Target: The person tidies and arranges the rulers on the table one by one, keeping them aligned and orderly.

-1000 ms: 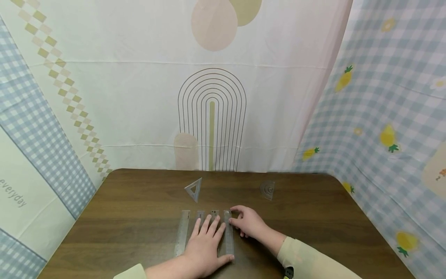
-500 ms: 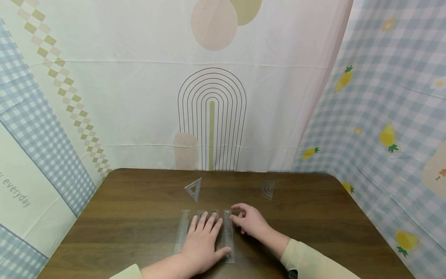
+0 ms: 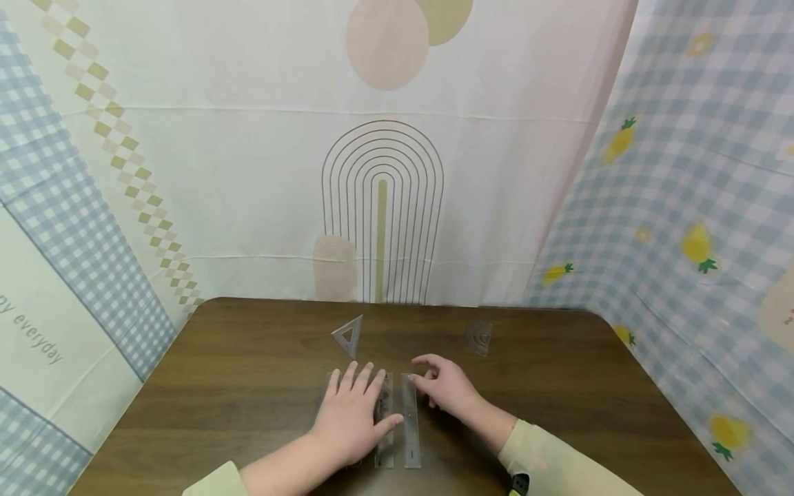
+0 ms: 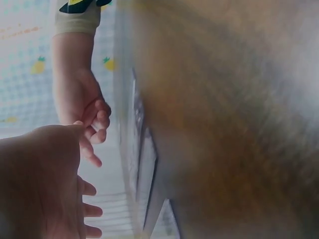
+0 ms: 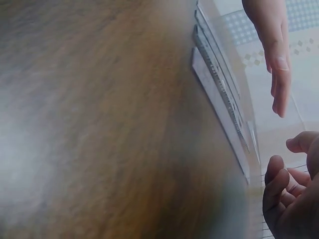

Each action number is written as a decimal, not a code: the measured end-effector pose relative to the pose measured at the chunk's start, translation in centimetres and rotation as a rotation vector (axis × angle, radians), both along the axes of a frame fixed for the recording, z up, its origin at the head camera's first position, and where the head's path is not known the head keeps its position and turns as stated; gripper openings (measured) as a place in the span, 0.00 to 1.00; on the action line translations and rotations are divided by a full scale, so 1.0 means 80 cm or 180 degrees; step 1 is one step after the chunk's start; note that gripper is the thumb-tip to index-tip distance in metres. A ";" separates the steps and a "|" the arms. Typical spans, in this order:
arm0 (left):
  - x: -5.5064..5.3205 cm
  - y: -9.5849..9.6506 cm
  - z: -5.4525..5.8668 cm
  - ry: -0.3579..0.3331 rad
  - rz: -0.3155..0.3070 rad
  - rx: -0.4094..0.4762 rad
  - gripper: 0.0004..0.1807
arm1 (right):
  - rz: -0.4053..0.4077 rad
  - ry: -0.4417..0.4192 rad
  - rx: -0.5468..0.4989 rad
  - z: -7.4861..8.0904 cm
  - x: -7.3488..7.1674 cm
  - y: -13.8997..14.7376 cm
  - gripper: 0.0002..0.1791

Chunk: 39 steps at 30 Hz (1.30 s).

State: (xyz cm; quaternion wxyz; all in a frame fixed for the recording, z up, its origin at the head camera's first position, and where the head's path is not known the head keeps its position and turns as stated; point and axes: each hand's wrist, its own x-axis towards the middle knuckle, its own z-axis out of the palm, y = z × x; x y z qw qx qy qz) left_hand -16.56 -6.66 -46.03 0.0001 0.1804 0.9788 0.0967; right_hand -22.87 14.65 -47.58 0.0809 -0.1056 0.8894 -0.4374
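Observation:
Several clear plastic rulers lie side by side, lengthwise, on the brown table. In the head view the rightmost ruler (image 3: pixel 411 427) shows almost whole, with a second ruler (image 3: pixel 384 448) just left of it. My left hand (image 3: pixel 349 420), fingers straight and spread, is over the rulers farther left and hides most of them. At the far end of the rightmost ruler is my right hand (image 3: pixel 449 387), its fingers bent and thumb apart from the index finger. The right wrist view shows nothing between that hand's fingers (image 5: pixel 279 186), above the rulers (image 5: pixel 219 109).
Beyond the rulers lie a clear set square (image 3: pixel 350 336) at the back left and a clear protractor (image 3: pixel 479 338) at the back right. The wood-look table (image 3: pixel 558 386) meets a hanging patterned cloth (image 3: pixel 267 186) along its far edge.
My left hand has moved left and away from me, its thumb coming off the rightmost ruler and uncovering the second one. My right hand has shifted slightly farther out. The head view has turned a little.

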 end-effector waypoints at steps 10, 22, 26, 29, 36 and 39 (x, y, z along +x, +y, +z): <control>-0.023 -0.021 0.010 -0.0012 0.0304 0.0065 0.47 | 0.0031 0.0054 -0.0082 0.003 -0.014 -0.012 0.22; -0.052 -0.047 0.012 0.0055 0.0617 0.0032 0.48 | 0.0011 0.0096 -0.0148 0.010 -0.038 -0.035 0.24; -0.065 -0.053 0.009 0.0019 0.0750 0.0009 0.47 | -0.0026 0.0159 -0.0055 0.011 -0.048 -0.043 0.23; -0.075 -0.057 0.008 -0.0069 0.0835 0.0018 0.46 | -0.0030 0.0205 0.0036 0.011 -0.057 -0.048 0.23; -0.098 -0.065 0.005 -0.0308 0.1008 -0.0084 0.48 | 0.0064 0.0198 0.0160 0.013 -0.077 -0.062 0.24; -0.107 -0.067 0.002 -0.0421 0.1067 -0.0107 0.48 | 0.0121 0.0158 0.0171 0.015 -0.086 -0.069 0.25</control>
